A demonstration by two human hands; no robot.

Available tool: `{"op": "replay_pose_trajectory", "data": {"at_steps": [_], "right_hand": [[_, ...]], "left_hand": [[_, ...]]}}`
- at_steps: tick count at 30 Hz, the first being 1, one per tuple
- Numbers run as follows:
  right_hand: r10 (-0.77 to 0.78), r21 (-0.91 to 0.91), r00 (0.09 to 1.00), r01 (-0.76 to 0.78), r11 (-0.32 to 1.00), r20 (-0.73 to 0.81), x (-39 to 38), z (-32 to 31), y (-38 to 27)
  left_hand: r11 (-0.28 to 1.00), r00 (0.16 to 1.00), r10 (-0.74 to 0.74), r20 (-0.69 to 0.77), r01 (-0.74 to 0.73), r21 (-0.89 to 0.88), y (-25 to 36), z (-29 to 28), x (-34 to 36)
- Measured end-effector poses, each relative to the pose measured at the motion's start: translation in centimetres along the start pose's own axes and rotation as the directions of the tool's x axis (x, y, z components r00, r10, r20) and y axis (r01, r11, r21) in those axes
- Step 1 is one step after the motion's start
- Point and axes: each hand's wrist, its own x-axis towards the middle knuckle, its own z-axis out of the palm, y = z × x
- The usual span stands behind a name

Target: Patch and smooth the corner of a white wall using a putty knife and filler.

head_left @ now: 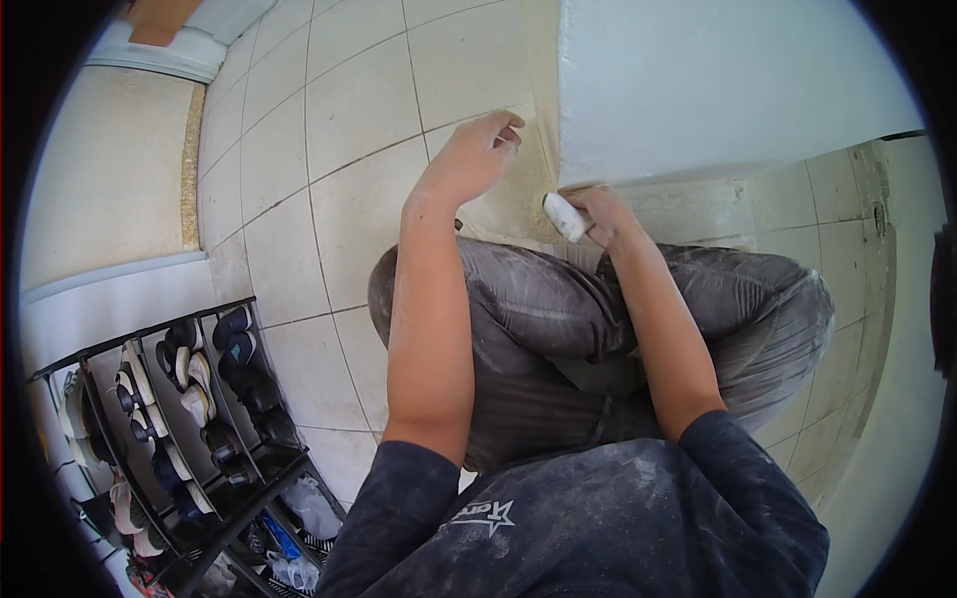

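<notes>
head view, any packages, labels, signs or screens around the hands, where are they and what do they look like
No signs or screens show.
Printed mark: on the chest of the dusty dark shirt, bottom centre; white lettering with a star outline.
Plastic bags: on the floor by the dark shoe rack, lower left; crumpled, clear and whitish.
Right hand: grips a small white cylinder-like object at the wall's foot; no label visible.
Left hand: empty, fingertips near the wall corner.

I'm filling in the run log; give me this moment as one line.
left hand: fingertips on wall corner | right hand: holds white tool at wall base | person crouched on tiled floor | shoe rack lower left
</notes>
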Motion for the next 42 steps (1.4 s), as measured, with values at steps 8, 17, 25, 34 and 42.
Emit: {"op": "replay_pose_trajectory", "data": {"at_steps": [8, 17, 25, 34, 42], "right_hand": [[0.056, -0.033, 0.99, -0.061, 0.998, -0.131, -1.0, 1.0, -1.3], [-0.011, -0.187, 1.0, 0.008, 0.982, -0.016, -2.4, 1.8, -1.5], [0.031, 0.052, 0.987, -0.04, 0.998, 0.16, -1.9, 1.3, -1.2], [-0.006, 0.066, 0.998, 0.002, 0.998, 0.062, -1.2, 1.7, -0.2], [0.004, 0.014, 0.993, -0.005, 1.0, 0.12, -1.9, 1.2, -1.2]], "left_hand": [[0.999, 0.999, -0.04, -0.002, 0.04, -0.002, -0.1, 0.1, 0.1], [1.0, 1.0, -0.002, -0.002, 0.002, 0.021, 0.1, 0.0, 0.0], [1.0, 1.0, -0.02, 0.007, 0.02, 0.0, -0.2, 0.2, 0.1], [0.999, 0.999, -0.043, 0.016, 0.043, -0.022, -0.6, 0.5, 0.5], [1.0, 0.999, 0.018, 0.035, -0.018, 0.004, -0.6, 1.0, 1.0]]}}
